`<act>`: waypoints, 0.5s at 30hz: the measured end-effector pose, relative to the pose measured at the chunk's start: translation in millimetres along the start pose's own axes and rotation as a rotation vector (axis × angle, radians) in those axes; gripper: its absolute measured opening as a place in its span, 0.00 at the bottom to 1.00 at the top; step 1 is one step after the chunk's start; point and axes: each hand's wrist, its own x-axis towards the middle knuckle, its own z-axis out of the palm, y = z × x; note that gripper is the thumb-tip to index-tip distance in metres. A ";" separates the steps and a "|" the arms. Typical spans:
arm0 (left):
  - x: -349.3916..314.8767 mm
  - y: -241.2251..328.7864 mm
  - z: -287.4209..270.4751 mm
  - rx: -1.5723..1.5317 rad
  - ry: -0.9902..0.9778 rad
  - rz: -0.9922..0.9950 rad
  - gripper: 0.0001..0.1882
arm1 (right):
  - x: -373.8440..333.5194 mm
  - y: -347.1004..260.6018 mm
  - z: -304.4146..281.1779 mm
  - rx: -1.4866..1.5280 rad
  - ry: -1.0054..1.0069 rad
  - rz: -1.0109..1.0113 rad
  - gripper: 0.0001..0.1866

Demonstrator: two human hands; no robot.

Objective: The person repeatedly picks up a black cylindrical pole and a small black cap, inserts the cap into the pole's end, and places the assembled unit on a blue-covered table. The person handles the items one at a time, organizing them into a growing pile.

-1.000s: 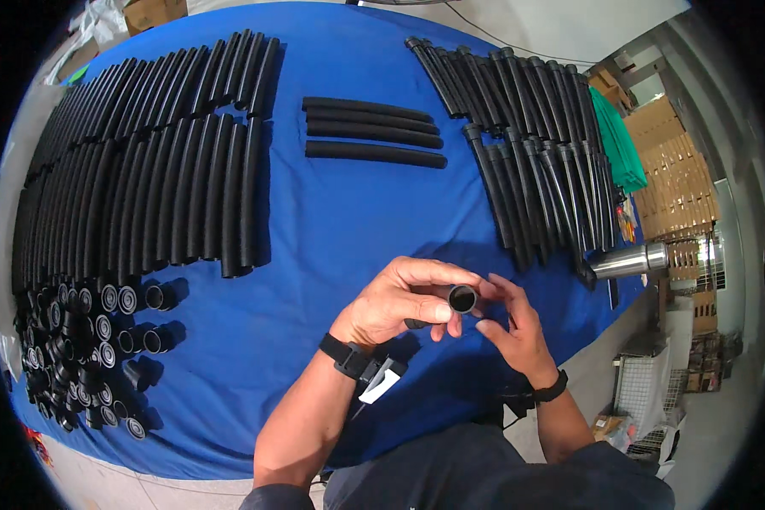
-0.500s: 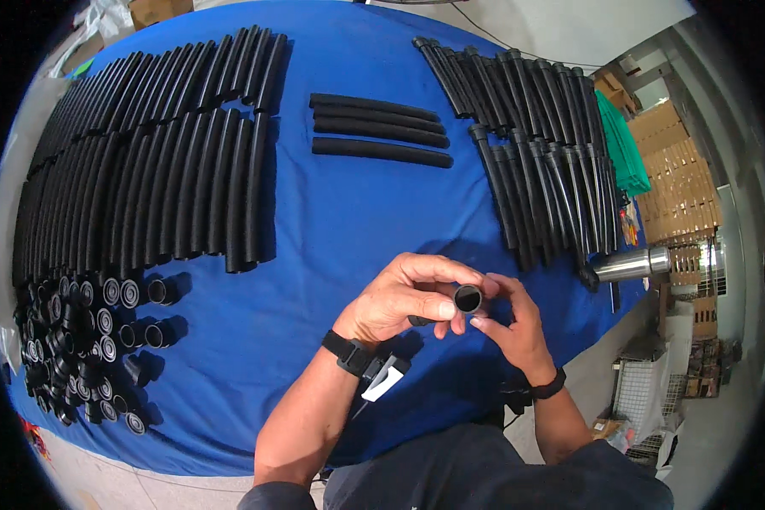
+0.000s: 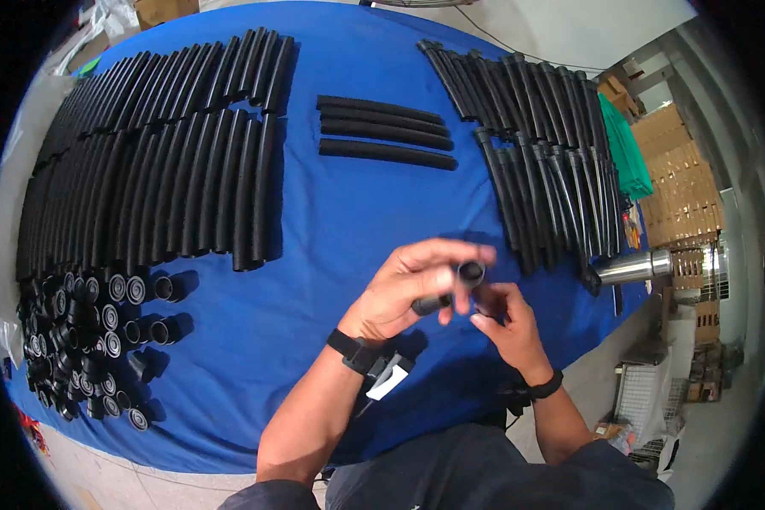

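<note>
My left hand [image 3: 408,285] is closed around a short black round fitting [image 3: 470,274], its open ring end turned up toward me. A dark cylindrical piece [image 3: 431,304] shows under the left palm; I cannot tell whether it belongs to the same fitting. Just below and to the right, my right hand [image 3: 512,327] has its thumb and fingers bent toward each other around something dark that is too hidden to name. Motion blurs the left fingertips. Many loose black caps and fittings [image 3: 85,340] lie piled at the near left of the blue cloth.
Rows of black tubes [image 3: 144,187] cover the left of the blue-clothed table [image 3: 382,221]. Several more tubes [image 3: 387,132] lie crosswise at the far middle. Tubes with fitted ends [image 3: 535,153] fill the right side, near a shiny metal cylinder [image 3: 633,269] and a green cloth [image 3: 625,149].
The fitting has tilted and shifted slightly upward in my left hand. My right fingers, which were at its rim, have moved down and away from that ring end.
</note>
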 end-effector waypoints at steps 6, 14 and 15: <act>8.7 3.1 5.7 -0.090 0.456 0.141 0.16 | -12.3 4.8 -13.4 0.340 -0.063 0.224 0.14; 3.1 10.1 -5.1 -0.133 0.211 0.048 0.18 | -16.2 14.5 -15.2 -0.010 -0.114 0.332 0.15; 2.7 8.4 -8.3 -0.158 0.213 0.044 0.19 | -15.8 16.1 -14.2 -0.035 -0.107 0.299 0.15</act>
